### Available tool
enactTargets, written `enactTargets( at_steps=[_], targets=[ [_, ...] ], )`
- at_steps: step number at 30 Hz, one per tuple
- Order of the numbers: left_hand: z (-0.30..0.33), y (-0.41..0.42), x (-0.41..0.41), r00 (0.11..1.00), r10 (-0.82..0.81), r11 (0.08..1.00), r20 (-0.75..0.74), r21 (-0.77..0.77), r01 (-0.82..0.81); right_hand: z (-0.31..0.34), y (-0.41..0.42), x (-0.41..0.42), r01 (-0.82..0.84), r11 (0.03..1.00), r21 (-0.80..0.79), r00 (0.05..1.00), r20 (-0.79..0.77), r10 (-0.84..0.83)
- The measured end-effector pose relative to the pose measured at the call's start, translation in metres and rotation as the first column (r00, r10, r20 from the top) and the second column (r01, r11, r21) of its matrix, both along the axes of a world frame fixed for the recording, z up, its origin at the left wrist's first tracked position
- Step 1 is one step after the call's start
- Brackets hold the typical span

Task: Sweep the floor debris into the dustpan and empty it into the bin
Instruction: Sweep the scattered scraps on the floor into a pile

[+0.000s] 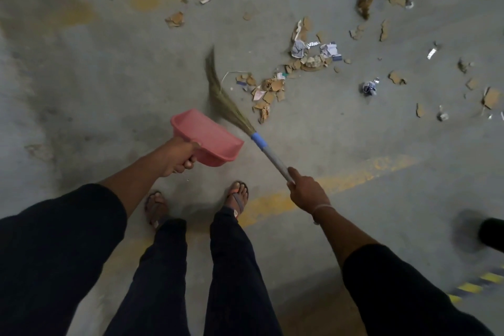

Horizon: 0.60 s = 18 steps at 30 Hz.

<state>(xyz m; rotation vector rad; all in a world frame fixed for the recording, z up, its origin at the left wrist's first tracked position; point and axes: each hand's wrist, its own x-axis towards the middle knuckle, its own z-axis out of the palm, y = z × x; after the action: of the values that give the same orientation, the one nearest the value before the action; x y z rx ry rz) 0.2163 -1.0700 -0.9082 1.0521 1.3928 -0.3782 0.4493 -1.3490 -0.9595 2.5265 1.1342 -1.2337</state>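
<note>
Debris point(268, 90) lay scattered on the concrete floor point(109, 76) ahead of us, mostly torn cardboard and crumpled paper. Our left hand point(181, 157) gripped the pink dustpan point(208, 138) by its handle, held off the ground. Our right hand point(306, 192) clasped the broom point(261, 144) handle (bristles blurred), near the closest scraps.

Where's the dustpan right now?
In the head view the pink dustpan is left of centre, held off the floor by the left hand, just left of the broom and short of the nearest debris pile.
</note>
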Motion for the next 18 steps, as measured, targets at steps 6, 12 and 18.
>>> enactTargets(
  at_steps=[6,12,18],
  targets=[
    [-0.007,-0.001,0.001,1.0,-0.002,1.0,-0.009,-0.005,0.002,0.006,0.021,0.046,0.083,0.986,-0.144,0.981,0.183,-0.056],
    [-0.013,-0.004,0.003,1.0,-0.007,1.0,-0.007,-0.017,0.007,0.024,0.059,0.082,0.302,0.95,-0.08,0.93,0.243,-0.276],
    [-0.01,-0.008,0.011,0.999,-0.023,1.0,0.035,-0.018,0.024,0.034,0.046,0.092,0.354,0.935,0.025,0.899,0.266,-0.347]
  ],
)
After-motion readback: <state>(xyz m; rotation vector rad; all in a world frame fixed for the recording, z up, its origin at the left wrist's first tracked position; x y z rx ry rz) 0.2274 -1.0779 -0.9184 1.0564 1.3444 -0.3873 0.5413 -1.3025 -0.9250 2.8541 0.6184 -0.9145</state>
